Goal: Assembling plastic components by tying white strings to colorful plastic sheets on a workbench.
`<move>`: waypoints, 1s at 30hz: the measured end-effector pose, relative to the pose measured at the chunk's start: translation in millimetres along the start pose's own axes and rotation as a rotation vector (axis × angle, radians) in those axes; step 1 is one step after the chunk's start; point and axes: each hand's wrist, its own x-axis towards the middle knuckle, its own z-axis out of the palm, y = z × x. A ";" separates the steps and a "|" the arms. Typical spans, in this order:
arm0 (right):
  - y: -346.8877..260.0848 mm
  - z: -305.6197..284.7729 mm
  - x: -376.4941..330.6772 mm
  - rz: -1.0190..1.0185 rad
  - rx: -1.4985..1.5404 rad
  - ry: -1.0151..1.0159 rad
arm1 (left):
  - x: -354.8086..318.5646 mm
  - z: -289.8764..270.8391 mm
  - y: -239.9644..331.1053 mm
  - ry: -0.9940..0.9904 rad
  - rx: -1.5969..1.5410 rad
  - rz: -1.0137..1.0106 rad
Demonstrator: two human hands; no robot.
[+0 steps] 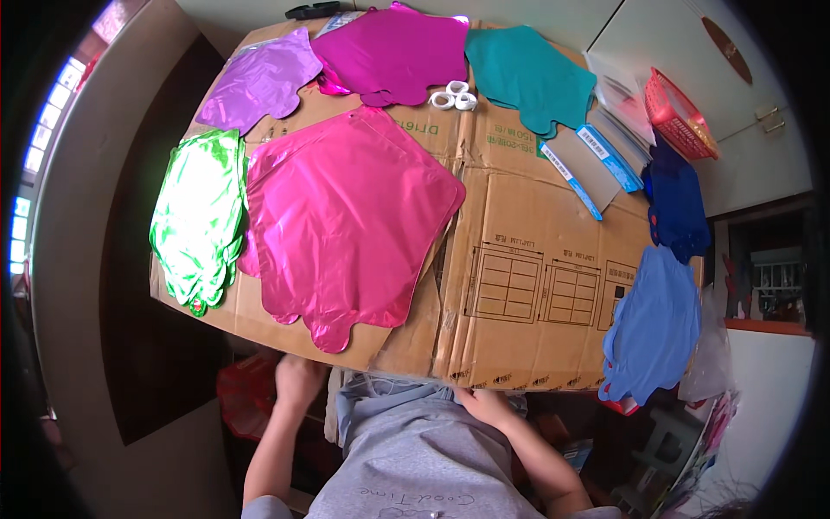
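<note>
My left hand (301,381) is at the near edge of a large cardboard sheet (536,208), left of my lap, with its fingers hidden under the edge. Close to my lap, my right hand (482,405) also reaches beneath that edge, and its fingers are mostly out of sight. What either hand holds, if anything, cannot be seen. On the cardboard, nearest the left hand, lies a pink foil balloon (354,225), flat and uninflated, with rounded lobes. Left of it is a stack of shiny green foil balloons (197,216).
Flat foil balloons in lilac (259,82), magenta (398,52), teal (529,78), dark blue (677,199) and light blue (653,324) line the cardboard. White rolls (455,97), blue-edged boxes (596,164) and a red basket (679,112) sit toward the back.
</note>
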 end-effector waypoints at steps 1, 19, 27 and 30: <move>-0.3 -3.2 -1.8 -0.013 -0.017 0.021 | 0.3 -4.6 -13.1 0.080 0.015 -0.039; -6.0 23.6 26.1 -0.301 -0.517 0.151 | 22.0 -24.3 14.1 -0.136 -0.236 0.036; -40.0 6.5 4.8 -0.238 -0.160 0.093 | 8.9 -8.5 123.0 -0.365 -0.527 0.366; -55.5 -2.2 2.4 -0.186 0.041 0.022 | 16.9 -6.9 131.8 -0.611 -0.659 0.348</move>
